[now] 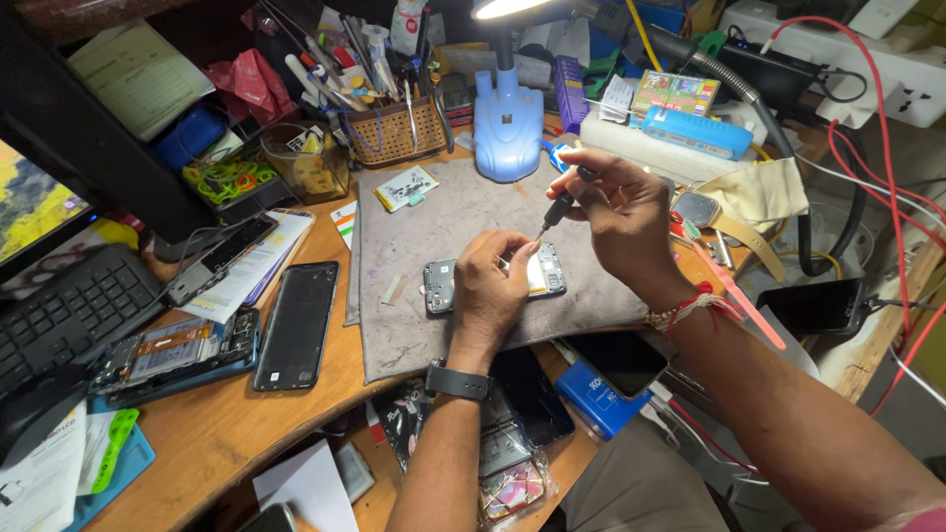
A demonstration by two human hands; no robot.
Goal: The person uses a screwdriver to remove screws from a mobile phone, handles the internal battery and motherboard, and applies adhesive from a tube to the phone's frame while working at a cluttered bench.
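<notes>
The right hand [616, 212] is holding a small screwdriver [560, 209] tip-down over the opened phone [445, 286], which the left hand [493, 286] is pressing onto the grey mat [434, 212] on the surface [236, 424], so a screw is probably being worked, and the tip needs careful seating next.

Opened phone [545, 277], back cover off, flat on grey mat, small black screwdriver [558, 210] tilted, tip just above phone's top edge
</notes>
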